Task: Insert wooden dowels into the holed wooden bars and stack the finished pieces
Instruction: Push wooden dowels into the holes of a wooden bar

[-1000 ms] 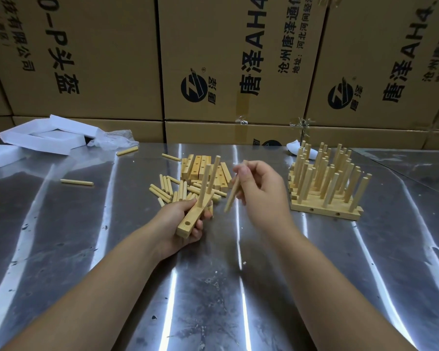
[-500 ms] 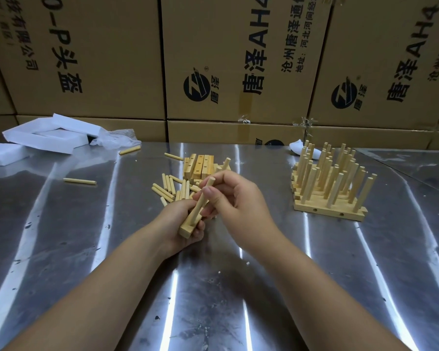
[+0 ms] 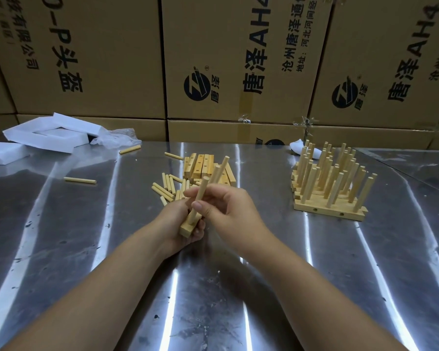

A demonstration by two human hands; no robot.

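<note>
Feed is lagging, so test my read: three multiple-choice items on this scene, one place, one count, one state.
1. Where does the finished stack stand? A. right of the hands B. far left C. nearest the camera
2. How many dowels rise from the bar in the left hand? A. one B. three C. six
3. What is the right hand doing? A. lying flat B. pinching a dowel C. hanging empty
Answers: A, it stands far right in view; B, three rise from it; B, thumb and fingers pinch the nearest one.
</note>
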